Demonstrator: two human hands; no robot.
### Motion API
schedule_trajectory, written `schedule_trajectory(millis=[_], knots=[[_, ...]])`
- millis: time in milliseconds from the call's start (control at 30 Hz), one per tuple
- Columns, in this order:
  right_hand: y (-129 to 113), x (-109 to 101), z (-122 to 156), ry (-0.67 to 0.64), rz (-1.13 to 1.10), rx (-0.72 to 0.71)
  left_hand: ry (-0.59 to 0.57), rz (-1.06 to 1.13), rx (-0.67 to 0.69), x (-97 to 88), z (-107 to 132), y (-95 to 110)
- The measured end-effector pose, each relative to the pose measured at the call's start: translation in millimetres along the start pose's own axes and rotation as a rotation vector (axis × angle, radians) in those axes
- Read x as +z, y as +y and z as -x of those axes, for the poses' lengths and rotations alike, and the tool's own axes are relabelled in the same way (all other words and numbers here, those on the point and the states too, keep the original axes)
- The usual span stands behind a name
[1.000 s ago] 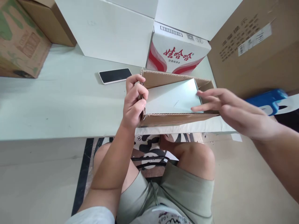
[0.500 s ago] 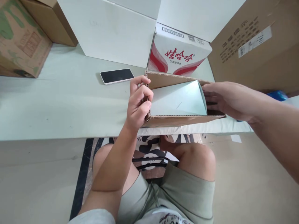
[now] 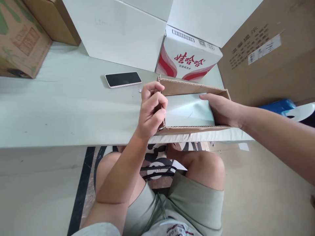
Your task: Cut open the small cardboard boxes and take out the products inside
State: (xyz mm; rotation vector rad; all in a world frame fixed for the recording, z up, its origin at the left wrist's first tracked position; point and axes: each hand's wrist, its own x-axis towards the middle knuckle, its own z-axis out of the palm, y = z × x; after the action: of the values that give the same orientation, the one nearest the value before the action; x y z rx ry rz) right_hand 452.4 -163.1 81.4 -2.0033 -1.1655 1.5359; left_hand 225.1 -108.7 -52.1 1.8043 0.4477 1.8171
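Note:
An open brown cardboard box (image 3: pixel 194 129) lies near the table's front edge. Inside it rests a smaller pale blue box (image 3: pixel 185 111), its plain top face showing. My left hand (image 3: pixel 152 109) is closed on the left edge of the cardboard box, fingers curled over its wall. My right hand (image 3: pixel 221 108) reaches into the right end of the cardboard box and holds the right end of the pale box. Its thumb lies on the pale box's top edge, while the other fingers are hidden down inside.
A phone (image 3: pixel 123 79) lies on the table (image 3: pixel 61 108). Behind stand a white-and-red carton (image 3: pixel 189 59) and large white boxes (image 3: pixel 123 32). Brown cartons (image 3: pixel 24 39) stand at the left and a big cardboard sheet or box (image 3: pixel 258 65) at the right, near a blue object (image 3: pixel 278 106).
The pale box's right end has sunk lower into the cardboard box. My right hand has moved left, its thumb now over the pale box's edge. My left hand keeps its grip.

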Motion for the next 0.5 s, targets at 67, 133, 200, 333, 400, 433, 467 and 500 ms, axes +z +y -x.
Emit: schedule_trajectory(millis=[67,133,200,333,400,433,467,500], knots=[[-2.8,3.0,4.4,0.007,-0.048,0.039,0.004,0.004,0.025,0.8,0.2,-0.1],[-9.2,7.5,9.0,0.03,-0.106,0.077,0.001,-0.007,0.038,1.5,0.4,-0.7],[-16.0,11.9,13.6,0.044,-0.155,0.08,0.007,-0.025,0.027,1.9,0.8,-1.5],[-21.6,14.3,20.8,0.166,-0.168,0.032,0.021,-0.017,0.016,2.2,1.0,-0.9],[-19.6,11.4,24.3,0.257,-0.124,0.045,0.031,0.007,0.015,2.3,0.4,0.3],[-17.9,9.3,26.3,0.298,-0.093,0.046,0.04,0.018,0.011,2.4,-0.2,1.0],[-15.7,6.9,28.3,0.318,-0.056,0.035,0.051,0.027,0.004,2.4,-0.7,1.5],[-13.1,4.2,30.4,0.321,-0.018,0.002,0.06,0.034,-0.003,2.4,-1.4,1.8]])
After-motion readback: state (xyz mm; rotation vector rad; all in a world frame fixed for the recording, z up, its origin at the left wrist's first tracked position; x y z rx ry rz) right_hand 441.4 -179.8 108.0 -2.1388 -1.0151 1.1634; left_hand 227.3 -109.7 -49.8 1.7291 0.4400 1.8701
